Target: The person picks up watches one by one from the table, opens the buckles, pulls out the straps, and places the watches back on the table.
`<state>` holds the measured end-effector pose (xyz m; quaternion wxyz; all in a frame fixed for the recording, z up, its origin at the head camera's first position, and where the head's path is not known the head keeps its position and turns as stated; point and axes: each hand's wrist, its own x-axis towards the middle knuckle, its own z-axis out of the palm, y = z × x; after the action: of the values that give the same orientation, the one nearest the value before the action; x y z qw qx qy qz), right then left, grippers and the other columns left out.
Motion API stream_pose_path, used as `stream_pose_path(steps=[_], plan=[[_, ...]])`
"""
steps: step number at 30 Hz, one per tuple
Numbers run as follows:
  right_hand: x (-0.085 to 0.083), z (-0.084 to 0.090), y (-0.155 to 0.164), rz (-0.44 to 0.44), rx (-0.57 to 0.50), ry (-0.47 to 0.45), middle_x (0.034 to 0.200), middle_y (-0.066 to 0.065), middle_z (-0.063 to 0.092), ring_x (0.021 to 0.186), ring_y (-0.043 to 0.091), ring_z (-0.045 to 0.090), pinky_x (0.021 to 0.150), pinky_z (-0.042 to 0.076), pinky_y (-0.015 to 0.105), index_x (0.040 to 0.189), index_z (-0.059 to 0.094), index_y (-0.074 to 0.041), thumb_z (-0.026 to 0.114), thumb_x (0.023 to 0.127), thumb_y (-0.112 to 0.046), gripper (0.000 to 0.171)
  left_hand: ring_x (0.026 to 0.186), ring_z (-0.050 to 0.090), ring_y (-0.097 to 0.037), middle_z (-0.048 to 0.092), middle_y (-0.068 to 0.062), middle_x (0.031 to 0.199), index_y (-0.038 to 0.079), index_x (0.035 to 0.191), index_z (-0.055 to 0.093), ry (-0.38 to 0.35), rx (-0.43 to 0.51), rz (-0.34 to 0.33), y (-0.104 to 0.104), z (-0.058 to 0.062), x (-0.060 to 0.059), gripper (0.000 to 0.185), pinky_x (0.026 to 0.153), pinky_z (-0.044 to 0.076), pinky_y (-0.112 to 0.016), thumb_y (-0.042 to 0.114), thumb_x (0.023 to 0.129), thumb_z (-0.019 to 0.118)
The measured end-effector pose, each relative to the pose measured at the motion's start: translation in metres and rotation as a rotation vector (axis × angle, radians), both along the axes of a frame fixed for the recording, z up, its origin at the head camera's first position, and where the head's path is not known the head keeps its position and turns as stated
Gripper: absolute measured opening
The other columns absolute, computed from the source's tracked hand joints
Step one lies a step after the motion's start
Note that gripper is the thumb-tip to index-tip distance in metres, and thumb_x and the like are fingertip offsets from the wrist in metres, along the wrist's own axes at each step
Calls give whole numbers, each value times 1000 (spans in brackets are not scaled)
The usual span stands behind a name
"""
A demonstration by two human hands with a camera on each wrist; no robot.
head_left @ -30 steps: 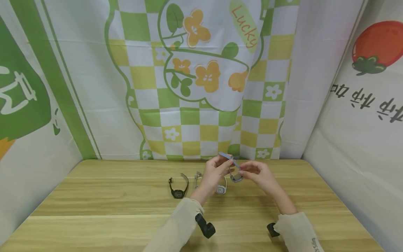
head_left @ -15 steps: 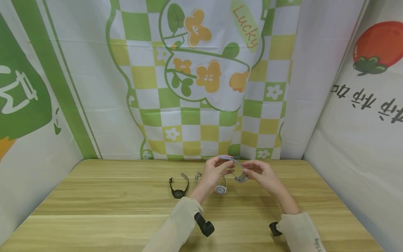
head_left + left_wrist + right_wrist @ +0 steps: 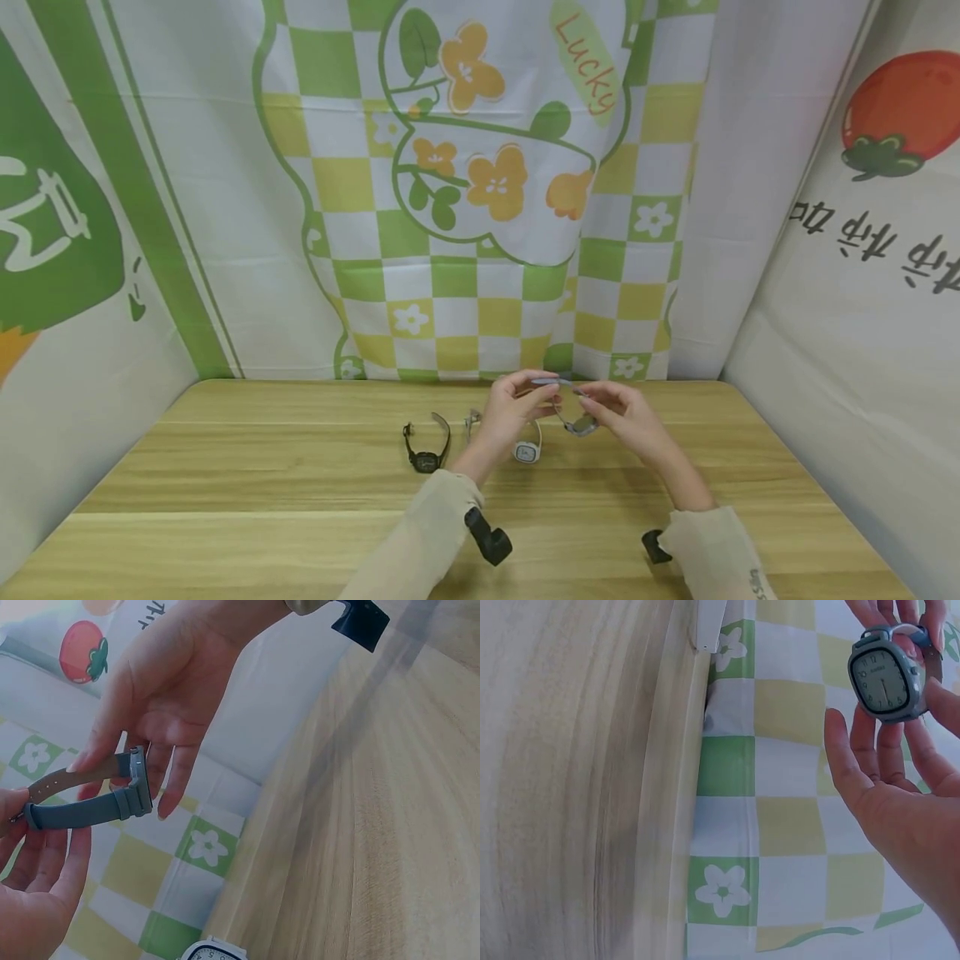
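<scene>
Holding a grey-blue watch (image 3: 572, 408) up over the far middle of the counter (image 3: 247, 492), the person works with both hands close together. The left hand (image 3: 513, 404) pinches the end of the strap (image 3: 75, 812) between thumb and fingers, its fingers curled round it. The right hand (image 3: 618, 411) has its fingertips on the watch's squarish case (image 3: 886, 676), thumb on one side and fingers on the other, so it too is closed lightly on the watch. In the right wrist view the dial faces that camera, pale with dark hands, and the strap loops away behind the case. In the left wrist view the case shows edge-on, with the two strap halves running from it toward the left hand.

On the counter, below the left hand at about 6 o'clock from it, a white watch (image 3: 527, 450) lies face up, partly hidden by that hand. At about 9 o'clock from the white one, well apart from it, a black watch (image 3: 425, 455) sits with its strap arched upward. Between these two something small and pale grey (image 3: 471, 419) stands up from the counter; I cannot tell what it is.

Both sleeves are beige, and a small black camera mount (image 3: 489, 540) hangs under each wrist. Behind the counter hangs a green and yellow checked cloth (image 3: 480, 208) printed with orange flowers.
</scene>
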<state>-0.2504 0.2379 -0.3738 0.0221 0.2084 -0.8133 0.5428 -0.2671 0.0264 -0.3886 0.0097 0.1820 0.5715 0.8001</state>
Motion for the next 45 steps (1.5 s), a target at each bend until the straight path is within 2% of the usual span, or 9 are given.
stream_pose_path(steps=[4,7,13,22,31,37,40,45], plan=[[0,-1,-2,-12,-38,25,112,16,71,95,6,67,86,56,23,130,62,13,60,108,-9,31,85,71,-10,74,-7,103,-20,125,60,10,-17,-8,3,0,2,29,90,63,-39,-5,101,64],[0,-2,-4,-13,-69,44,107,11,70,90,6,67,82,57,23,128,62,15,60,107,-6,29,85,71,-9,74,-6,103,-20,125,61,8,-24,-10,4,0,3,28,90,63,-39,-6,101,65],[1,-3,-7,-3,-94,66,110,5,66,92,7,67,82,59,27,129,62,13,60,106,-3,28,88,71,-11,71,-6,106,-18,124,63,28,-63,-28,4,-3,4,26,90,63,-41,-3,103,64],[2,0,-11,-42,-36,120,116,28,68,88,5,66,77,60,27,126,67,10,62,106,-5,25,91,70,-13,70,-5,108,-16,124,65,36,-99,-44,3,-3,4,26,88,63,-36,-1,103,65],[2,-3,-12,-55,-7,171,113,27,71,84,4,66,74,60,27,119,70,9,64,105,-3,20,88,69,-10,71,-13,108,-15,122,66,52,-150,-37,1,-3,3,25,87,64,-34,-1,102,66],[2,-2,-12,-59,-7,173,112,27,71,83,4,65,73,60,27,119,71,9,64,104,-3,20,88,69,-11,71,-20,110,-15,121,67,62,-157,-26,1,-3,3,24,87,64,-37,0,102,66],[3,-1,-12,-59,-11,169,111,28,70,82,5,65,73,60,27,118,71,9,65,104,-4,20,88,69,-12,71,-17,108,-14,121,67,64,-161,-27,1,-3,3,24,87,64,-36,1,102,67],[3,-2,-11,-55,-18,167,109,29,70,81,6,66,72,60,27,116,71,9,65,104,-3,18,87,70,-11,72,-9,102,-15,119,68,124,-182,-35,-1,-5,1,24,84,64,-34,2,102,67]])
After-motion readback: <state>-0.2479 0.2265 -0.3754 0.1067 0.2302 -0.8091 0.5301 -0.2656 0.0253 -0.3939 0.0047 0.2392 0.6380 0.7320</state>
